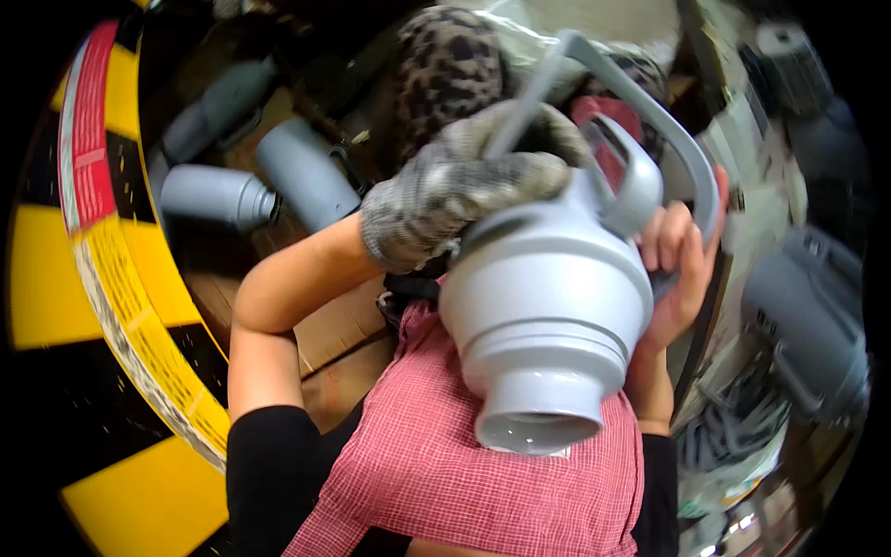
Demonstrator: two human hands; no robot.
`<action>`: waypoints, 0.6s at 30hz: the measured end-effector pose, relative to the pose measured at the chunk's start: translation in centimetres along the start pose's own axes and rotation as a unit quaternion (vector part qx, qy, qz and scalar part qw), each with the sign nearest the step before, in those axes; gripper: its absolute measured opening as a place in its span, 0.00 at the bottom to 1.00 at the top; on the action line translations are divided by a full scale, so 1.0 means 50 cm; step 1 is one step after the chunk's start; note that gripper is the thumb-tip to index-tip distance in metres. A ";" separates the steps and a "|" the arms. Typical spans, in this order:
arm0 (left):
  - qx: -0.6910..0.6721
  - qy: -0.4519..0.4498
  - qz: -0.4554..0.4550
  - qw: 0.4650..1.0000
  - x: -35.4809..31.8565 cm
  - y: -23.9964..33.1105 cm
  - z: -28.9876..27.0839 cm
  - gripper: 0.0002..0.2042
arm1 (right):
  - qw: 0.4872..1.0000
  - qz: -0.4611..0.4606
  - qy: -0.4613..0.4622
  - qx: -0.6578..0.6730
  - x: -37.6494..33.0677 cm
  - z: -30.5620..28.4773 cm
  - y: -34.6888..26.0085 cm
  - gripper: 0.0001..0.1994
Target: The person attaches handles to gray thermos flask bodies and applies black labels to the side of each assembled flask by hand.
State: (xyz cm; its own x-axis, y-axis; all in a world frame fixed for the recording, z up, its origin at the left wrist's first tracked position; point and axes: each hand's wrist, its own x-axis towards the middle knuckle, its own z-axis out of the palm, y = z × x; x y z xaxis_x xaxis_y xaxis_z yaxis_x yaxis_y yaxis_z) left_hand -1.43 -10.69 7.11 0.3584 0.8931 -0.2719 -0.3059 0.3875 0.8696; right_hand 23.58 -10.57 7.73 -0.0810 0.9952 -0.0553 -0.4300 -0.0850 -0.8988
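A light grey plastic thermos jug shell (pixel 548 288) hangs tilted over my lap, its round open neck pointing toward me. A wide carrying loop (pixel 654 102) arches at its far end, beside a smaller curved handle (pixel 640 186). My left hand (pixel 473 176), in a grey knitted glove, is closed over the far left side of the shell and the near end of the loop. Bare, my right hand (pixel 682 246) wraps its curled fingers about the loop's lower right end beside the shell. The shell covers part of the right palm.
Similar grey jug shells (pixel 218 197) lie in a cardboard box at the left, and another (pixel 807 316) stands at the right. Grey handle parts (pixel 733 418) are heaped near it. A yellow-and-black checkered surface (pixel 56 278) edged with striped tape runs along the left.
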 end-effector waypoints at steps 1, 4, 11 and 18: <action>0.001 0.000 0.018 1.000 0.002 -0.003 -0.010 0.20 | 1.000 0.018 -0.006 -0.009 0.003 -0.001 0.000 0.34; 0.013 -0.012 0.100 0.995 0.004 -0.030 -0.019 0.16 | 0.986 0.040 -0.058 0.153 0.017 -0.003 -0.013 0.34; -0.065 0.059 0.140 0.986 -0.007 -0.069 0.021 0.19 | 0.991 0.047 -0.038 0.118 0.004 -0.006 -0.030 0.34; -0.135 0.046 0.138 0.980 -0.016 -0.076 0.030 0.15 | 0.994 0.040 -0.038 0.099 0.002 -0.015 -0.026 0.35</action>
State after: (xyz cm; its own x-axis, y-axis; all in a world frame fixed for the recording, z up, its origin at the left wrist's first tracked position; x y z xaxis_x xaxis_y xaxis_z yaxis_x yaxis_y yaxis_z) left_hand 0.77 -13.22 4.62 0.1518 0.9845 -0.0875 -0.6073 0.1628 0.7777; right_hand 24.80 -10.32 8.58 -0.1863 0.9790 -0.0826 -0.5867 -0.1783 -0.7900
